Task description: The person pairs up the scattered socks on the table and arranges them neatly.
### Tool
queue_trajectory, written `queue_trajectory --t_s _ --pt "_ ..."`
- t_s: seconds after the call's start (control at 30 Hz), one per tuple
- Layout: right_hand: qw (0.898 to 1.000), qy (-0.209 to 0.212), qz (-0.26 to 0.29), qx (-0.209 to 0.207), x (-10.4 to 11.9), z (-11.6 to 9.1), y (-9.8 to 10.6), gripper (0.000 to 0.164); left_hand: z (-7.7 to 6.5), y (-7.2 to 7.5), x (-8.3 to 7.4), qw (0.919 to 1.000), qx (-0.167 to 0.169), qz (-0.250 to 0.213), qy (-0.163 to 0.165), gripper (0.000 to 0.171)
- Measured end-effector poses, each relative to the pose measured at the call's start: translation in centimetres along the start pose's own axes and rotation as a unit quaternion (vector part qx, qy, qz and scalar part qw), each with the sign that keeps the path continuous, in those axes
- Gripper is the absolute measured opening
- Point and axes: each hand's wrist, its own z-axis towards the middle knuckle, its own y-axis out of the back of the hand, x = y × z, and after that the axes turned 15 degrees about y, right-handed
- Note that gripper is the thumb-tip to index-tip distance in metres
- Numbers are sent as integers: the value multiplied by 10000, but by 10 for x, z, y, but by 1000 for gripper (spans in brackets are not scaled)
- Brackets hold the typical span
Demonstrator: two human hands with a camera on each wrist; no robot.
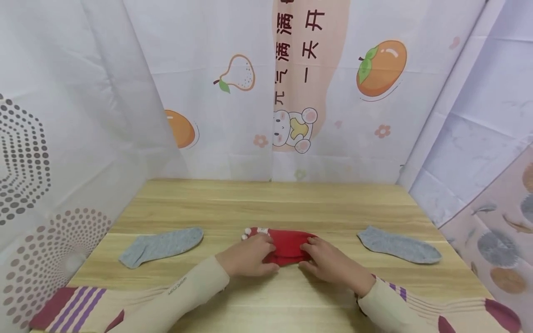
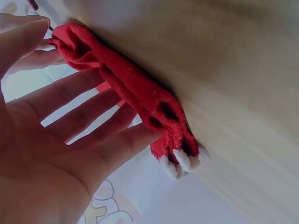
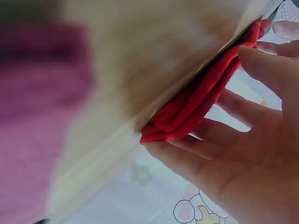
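A folded red sock [image 1: 289, 245] with small white tips at its left end lies at the middle of the table. My left hand [image 1: 250, 256] rests its fingertips on the sock's left part, its thumb apart on the near side. Over the right end, the fingers of my right hand [image 1: 331, 261] touch the fabric. In the left wrist view the fingers stretch out against the red sock [image 2: 135, 88], whose folds and white tips show. The right wrist view has long, spread fingers along the layered edge of the red sock [image 3: 201, 100].
Grey socks lie on both sides, one left [image 1: 162, 245] and one right [image 1: 399, 246]. Nearer are cream socks with purple stripes and maroon patches, left [image 1: 83, 307] and right [image 1: 462, 307], partly behind my sleeves. Printed curtains [image 1: 233, 125] enclose the wooden table [image 1: 270, 199].
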Motion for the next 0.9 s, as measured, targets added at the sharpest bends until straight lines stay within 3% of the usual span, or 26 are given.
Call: queue_trajectory --t_s 0.3,0.53,0.9 --pt "9997 200 8 111 -12 13 7 19 14 1 5 9997 25 -88 214 39" --pt "9985 370 -97 380 -18 26 11 24 21 2 13 9990 85 -192 405 37" --pt "9975 130 -6 694 -30 44 18 24 37 4 21 9986 10 -340 400 34"
